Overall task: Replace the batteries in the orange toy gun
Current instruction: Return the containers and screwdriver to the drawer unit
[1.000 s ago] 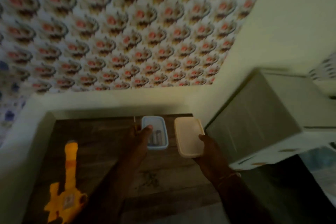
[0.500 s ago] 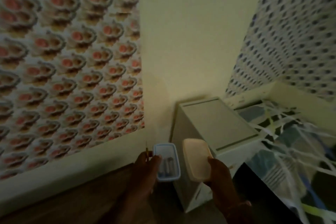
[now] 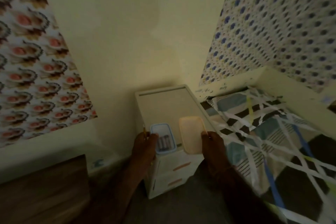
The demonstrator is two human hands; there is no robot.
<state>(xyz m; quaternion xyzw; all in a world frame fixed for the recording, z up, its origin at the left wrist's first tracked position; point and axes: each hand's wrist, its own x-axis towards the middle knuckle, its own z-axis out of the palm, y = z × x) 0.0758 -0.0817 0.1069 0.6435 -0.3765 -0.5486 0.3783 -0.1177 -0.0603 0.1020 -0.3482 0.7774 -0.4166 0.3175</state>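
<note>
A small blue-rimmed plastic box (image 3: 163, 139) is gripped by the left hand (image 3: 145, 146), fingers curled around its left edge, thumb on the rim; a thin yellowish stick, perhaps a small screwdriver (image 3: 144, 131), is pinched in the same hand, pointing toward 12 o'clock. Several batteries (image 3: 164, 142) lie side by side inside the box. At 3 o'clock of the box, apart from it, a cream lid (image 3: 192, 133) is pinched at its near right edge by the right hand (image 3: 214, 146). The orange toy gun is not in view (its place cannot be told from here).

The box is judged light, stiff and somewhat slick; the batteries are loose and would roll out if it were tipped, so it is best kept level and held by the rim or long sides. The lid is thin and light, and an edge pinch suffices.

Both items are held over a white drawer unit (image 3: 163, 103), whose flat top offers room to set them down. Space is bounded by the cream wall at 12 o'clock, a bed with a patterned sheet (image 3: 269, 132) at 3 o'clock and a wooden tabletop (image 3: 43, 187) at 8 o'clock.
</note>
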